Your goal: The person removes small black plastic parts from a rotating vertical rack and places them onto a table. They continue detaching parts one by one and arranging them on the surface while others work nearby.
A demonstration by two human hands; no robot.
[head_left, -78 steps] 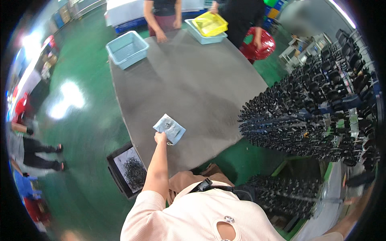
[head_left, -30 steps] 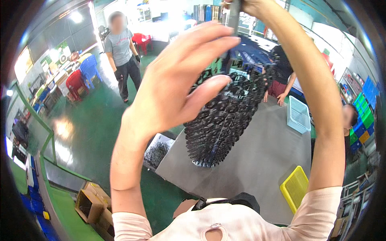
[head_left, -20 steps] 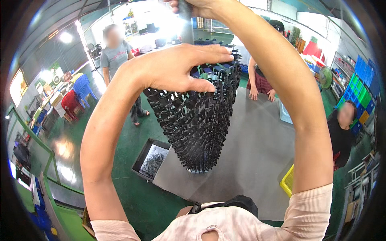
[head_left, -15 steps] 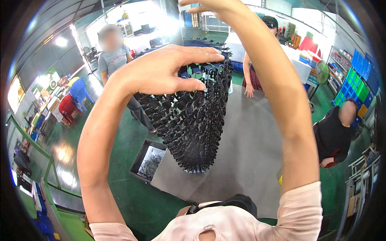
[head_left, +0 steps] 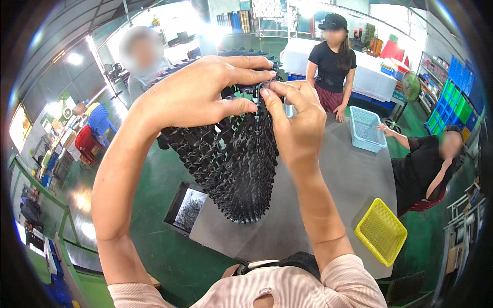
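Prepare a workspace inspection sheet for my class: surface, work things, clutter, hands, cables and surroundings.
Surface: grey table, partly hidden.
Work things: dense mass of small black pieces, wider toward the top.
Clutter: light-blue basket and yellow basket on the table's right side; dark tray by its left edge.
Hands: left hand over the mass's upper part, thumb apart from fingers; right hand at its upper right, thumb and fingertips close together, anything between them unclear.
Cables: nothing seen.
Surroundings: green floor; fan; person in a cap across the table; person at the right.

Both arms (head_left: 114, 197) raised, left fingers (head_left: 249, 76) parted from thumb (head_left: 238, 107), right fingers (head_left: 290, 92) pinched alongside.
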